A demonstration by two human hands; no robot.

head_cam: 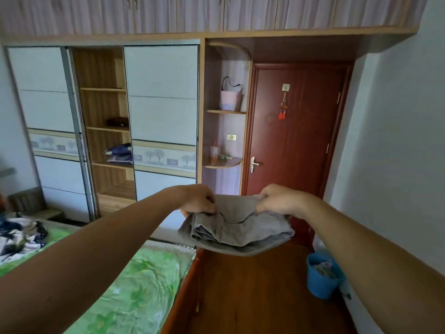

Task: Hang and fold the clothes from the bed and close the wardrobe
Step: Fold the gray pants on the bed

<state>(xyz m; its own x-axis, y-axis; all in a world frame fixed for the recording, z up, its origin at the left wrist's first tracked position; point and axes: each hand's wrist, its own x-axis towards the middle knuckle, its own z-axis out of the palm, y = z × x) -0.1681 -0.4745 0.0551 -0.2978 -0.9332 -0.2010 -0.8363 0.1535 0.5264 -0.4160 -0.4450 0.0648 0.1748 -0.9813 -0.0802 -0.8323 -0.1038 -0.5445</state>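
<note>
Left hand (199,201), right hand (277,200): grey garment (237,229) between

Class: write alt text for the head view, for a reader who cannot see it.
The left hand and right hand grip a folded grey garment in mid-air, facing an open wardrobe with shelves. More clothes lie on the green bed at left.

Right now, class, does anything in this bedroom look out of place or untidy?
Yes. A jumbled heap of clothes lies unfolded at the far left of the bed, and the wardrobe stands partly open.
</note>
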